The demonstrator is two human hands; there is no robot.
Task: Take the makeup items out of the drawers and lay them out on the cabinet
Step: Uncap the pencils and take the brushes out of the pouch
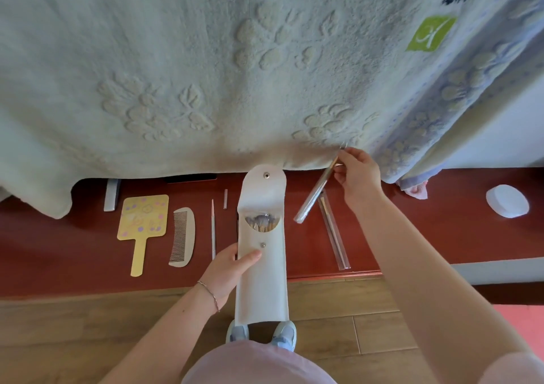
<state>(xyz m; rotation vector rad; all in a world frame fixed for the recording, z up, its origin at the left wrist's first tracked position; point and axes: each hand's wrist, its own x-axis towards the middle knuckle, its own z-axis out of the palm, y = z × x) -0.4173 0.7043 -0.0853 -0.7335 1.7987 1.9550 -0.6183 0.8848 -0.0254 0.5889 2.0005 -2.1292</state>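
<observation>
Brush (316,192) in a clear sleeve hangs pinched in the right hand (357,174) over the red surface (441,236); the left hand (228,271) grips the open white pouch (262,283). Best laid flat beside the sleeved brush (334,233) already down, parallel, not overlapping.

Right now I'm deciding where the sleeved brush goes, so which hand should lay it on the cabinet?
Right. The right hand already pinches the sleeved brush above the cabinet, beside another sleeved brush; the left hand holds the white brush pouch.

Head-worn view, steeply down over cabinet (88,268)
</observation>
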